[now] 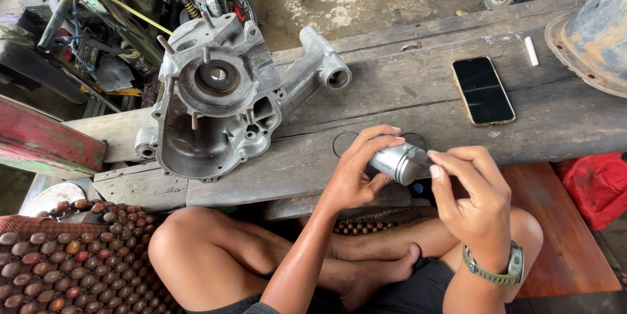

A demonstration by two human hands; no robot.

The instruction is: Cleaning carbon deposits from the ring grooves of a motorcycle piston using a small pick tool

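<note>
Gripping piston [400,161] between left hand [356,173] and right hand [473,196], over bench [392,98] edge.

piston [398,160]: smooth, satin grey metal
crankcase [219,95]: dull cast metal, grimy
bench [392,92]: rough, weathered wood
phone [482,90]: glossy black glass

You've got the engine casing [219,95] sitting left on the wooden bench [392,92], phone [482,90] off to the right, two thin rings [345,144] lying between them, right behind the piston [398,160] in your hands.
</note>
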